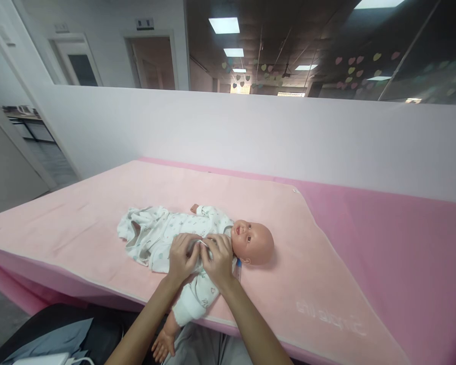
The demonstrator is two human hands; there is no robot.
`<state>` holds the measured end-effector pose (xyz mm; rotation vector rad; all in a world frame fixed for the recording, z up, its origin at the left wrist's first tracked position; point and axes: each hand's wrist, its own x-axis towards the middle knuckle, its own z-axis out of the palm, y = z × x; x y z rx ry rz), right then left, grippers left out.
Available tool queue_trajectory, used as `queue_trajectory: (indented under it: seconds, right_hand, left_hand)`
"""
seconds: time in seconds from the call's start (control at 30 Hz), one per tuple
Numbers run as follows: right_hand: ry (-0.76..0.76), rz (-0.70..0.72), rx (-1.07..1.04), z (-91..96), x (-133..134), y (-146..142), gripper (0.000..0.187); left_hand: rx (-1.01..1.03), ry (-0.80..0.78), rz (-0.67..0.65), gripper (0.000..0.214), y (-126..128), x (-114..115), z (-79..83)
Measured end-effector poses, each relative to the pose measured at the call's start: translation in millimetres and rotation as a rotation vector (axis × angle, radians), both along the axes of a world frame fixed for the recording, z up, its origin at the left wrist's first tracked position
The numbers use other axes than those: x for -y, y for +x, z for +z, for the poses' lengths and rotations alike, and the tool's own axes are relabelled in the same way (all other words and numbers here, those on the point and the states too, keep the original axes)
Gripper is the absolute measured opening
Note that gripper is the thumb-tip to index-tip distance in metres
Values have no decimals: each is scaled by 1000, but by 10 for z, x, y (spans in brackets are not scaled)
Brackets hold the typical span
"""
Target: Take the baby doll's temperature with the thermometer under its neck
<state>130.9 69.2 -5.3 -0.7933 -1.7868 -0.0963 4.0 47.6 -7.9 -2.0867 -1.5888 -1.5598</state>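
A baby doll (pixel 253 242) lies on its back, its bald head to the right. It wears a white patterned romper (pixel 161 238), whose leg part lies bunched at the left. Over the doll's chest my left hand (pixel 183 256) and my right hand (pixel 218 258) meet with fingers bent. Both pinch the romper's front edge, where a thin white strip shows between the fingertips. What exactly sits under the fingers is hidden. One doll arm (pixel 193 304) hangs over the table's near edge, and the other reaches away from me.
A light pink mat (pixel 289 294) covers the table, with a darker pink cloth (pixel 383 233) beneath it. Behind stands a white partition (pixel 251 137) with glass above. A black chair (pixel 99 324) and a white device (pixel 41 359) are at the lower left.
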Motion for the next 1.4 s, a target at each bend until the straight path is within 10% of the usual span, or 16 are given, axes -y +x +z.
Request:
queue_trajectory:
  seconds: [1.4]
  right_hand:
    - [26, 20, -12, 45, 27, 11, 8]
  left_hand:
    - [-11, -7, 27, 15, 13, -16, 2]
